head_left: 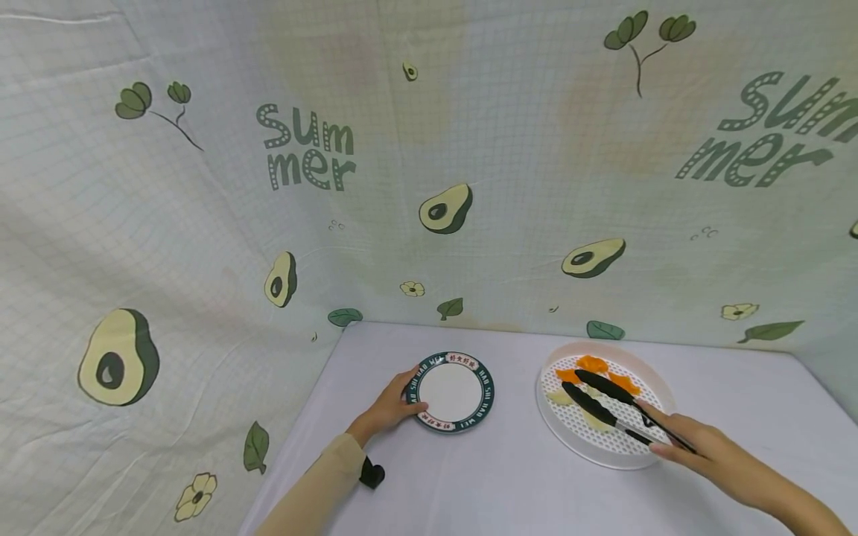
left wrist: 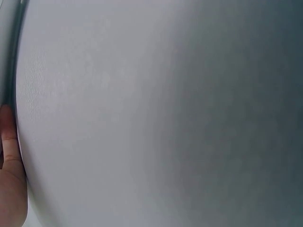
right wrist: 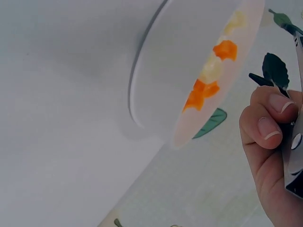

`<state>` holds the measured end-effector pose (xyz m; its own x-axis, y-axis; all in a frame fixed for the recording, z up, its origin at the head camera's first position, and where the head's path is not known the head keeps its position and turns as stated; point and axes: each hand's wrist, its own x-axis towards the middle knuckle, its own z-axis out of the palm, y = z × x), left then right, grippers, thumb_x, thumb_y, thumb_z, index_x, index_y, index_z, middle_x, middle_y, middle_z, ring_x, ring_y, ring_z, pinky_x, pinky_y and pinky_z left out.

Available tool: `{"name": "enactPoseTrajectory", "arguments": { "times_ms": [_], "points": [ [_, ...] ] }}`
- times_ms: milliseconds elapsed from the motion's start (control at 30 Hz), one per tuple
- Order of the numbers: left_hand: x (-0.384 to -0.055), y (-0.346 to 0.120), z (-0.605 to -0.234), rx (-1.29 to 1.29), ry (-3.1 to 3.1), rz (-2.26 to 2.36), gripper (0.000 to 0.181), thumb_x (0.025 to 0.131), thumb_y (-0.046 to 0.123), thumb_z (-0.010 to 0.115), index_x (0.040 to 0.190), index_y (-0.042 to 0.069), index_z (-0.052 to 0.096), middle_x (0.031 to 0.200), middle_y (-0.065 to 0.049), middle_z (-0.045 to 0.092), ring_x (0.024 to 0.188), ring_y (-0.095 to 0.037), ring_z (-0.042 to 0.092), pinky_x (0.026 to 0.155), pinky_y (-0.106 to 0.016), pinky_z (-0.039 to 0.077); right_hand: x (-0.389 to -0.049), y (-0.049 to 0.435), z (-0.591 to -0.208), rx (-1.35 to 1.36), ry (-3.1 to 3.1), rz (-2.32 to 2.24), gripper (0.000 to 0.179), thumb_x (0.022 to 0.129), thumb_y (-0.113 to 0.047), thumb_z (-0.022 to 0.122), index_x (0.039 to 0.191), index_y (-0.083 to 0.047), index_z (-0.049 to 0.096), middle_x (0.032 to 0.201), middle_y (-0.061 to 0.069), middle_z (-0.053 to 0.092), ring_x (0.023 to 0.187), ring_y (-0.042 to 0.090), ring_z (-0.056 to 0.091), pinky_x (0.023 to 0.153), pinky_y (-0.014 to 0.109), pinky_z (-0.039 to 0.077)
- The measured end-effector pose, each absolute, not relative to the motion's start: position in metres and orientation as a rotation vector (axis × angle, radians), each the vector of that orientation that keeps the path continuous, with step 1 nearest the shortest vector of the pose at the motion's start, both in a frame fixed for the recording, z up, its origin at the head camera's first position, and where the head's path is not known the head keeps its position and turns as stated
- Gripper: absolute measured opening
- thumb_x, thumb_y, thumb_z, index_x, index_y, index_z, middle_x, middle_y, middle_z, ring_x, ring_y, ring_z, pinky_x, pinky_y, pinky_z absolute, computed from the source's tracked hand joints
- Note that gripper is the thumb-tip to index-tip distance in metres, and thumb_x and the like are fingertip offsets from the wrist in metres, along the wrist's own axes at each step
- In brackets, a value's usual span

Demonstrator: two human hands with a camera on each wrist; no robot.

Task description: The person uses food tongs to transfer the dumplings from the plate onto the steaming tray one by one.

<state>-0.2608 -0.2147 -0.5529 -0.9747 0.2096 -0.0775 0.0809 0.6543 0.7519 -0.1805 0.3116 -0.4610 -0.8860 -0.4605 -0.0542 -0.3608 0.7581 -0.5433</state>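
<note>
My left hand (head_left: 387,406) grips the left rim of a round white plate (head_left: 454,392) with a dark green lettered border, its thumb on top. In the left wrist view a finger (left wrist: 12,156) lies along the plate's edge. Over at the right, my right hand (head_left: 704,450) holds black-tipped tongs (head_left: 591,406), whose arms are spread apart above a round perforated basket (head_left: 553,432) with a pink rim. Orange pieces (head_left: 593,363) and pale yellow pieces (head_left: 561,397) lie inside it. The right wrist view shows fingers (right wrist: 269,126) curled around the tongs (right wrist: 294,142).
A white cloth covers the table (head_left: 509,476). Behind and at the left hangs a curtain (head_left: 509,149) printed with avocados and leaves. A black heart shape (head_left: 372,473) shows beside the left sleeve (head_left: 322,480). Some distance separates plate and basket.
</note>
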Motion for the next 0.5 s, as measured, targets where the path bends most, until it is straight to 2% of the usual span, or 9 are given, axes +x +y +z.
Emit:
{"name": "enactPoseTrajectory", "arguments": {
  "times_ms": [67,133,300,400,467,500],
  "points": [
    [-0.261,-0.215,-0.552,0.241,2.712,1.223,0.087,0.09,0.03,0.076,0.158,0.01,0.027,0.157,-0.021,0.031,0.145,-0.042,0.026,0.117,-0.058,0.023,-0.18,0.304,-0.461,-0.646,2.784,-0.815,0.061,0.102,-0.028,0.058,0.15,0.004,0.039,0.129,0.031,0.056,0.116,0.042,0.055,0.077,0.028,0.054],
    [-0.261,-0.215,-0.553,0.237,2.71,1.221,0.087,0.089,0.031,0.076,0.158,0.01,0.027,0.157,-0.021,0.031,0.145,-0.042,0.025,0.117,-0.058,0.023,-0.179,0.297,-0.461,-0.641,2.792,-0.823,0.062,0.101,-0.03,0.059,0.15,0.003,0.039,0.129,0.031,0.056,0.115,0.042,0.056,0.077,0.029,0.054],
    [-0.262,-0.215,-0.553,0.226,2.707,1.212,0.087,0.09,0.032,0.076,0.159,0.012,0.026,0.158,-0.02,0.03,0.146,-0.041,0.025,0.117,-0.056,0.023,-0.176,0.28,-0.463,-0.655,2.834,-0.844,0.063,0.099,-0.032,0.062,0.149,0.002,0.042,0.125,0.021,0.059,0.104,0.021,0.056,0.075,0.026,0.052],
    [-0.262,-0.215,-0.554,0.23,2.711,1.214,0.086,0.09,0.032,0.075,0.158,0.011,0.027,0.158,-0.02,0.03,0.146,-0.041,0.025,0.117,-0.056,0.022,-0.174,0.269,-0.463,-0.654,2.837,-0.894,0.066,0.099,-0.032,0.063,0.15,0.003,0.039,0.106,0.008,0.058,0.088,0.009,0.05,0.067,0.023,0.045],
    [-0.262,-0.215,-0.553,0.234,2.71,1.213,0.086,0.091,0.032,0.075,0.158,0.011,0.026,0.158,-0.02,0.03,0.146,-0.041,0.025,0.118,-0.056,0.022,-0.172,0.262,-0.463,-0.657,2.828,-0.944,0.068,0.098,-0.031,0.064,0.151,0.003,0.037,0.092,0.002,0.051,0.079,0.005,0.045,0.061,0.023,0.04],
    [-0.261,-0.215,-0.553,0.238,2.708,1.212,0.086,0.091,0.032,0.075,0.159,0.011,0.026,0.158,-0.02,0.03,0.146,-0.041,0.025,0.118,-0.056,0.022,-0.171,0.258,-0.462,-0.662,2.833,-0.952,0.069,0.098,-0.031,0.064,0.152,0.002,0.036,0.09,0.001,0.05,0.079,0.004,0.044,0.061,0.023,0.039]
  ]
}}
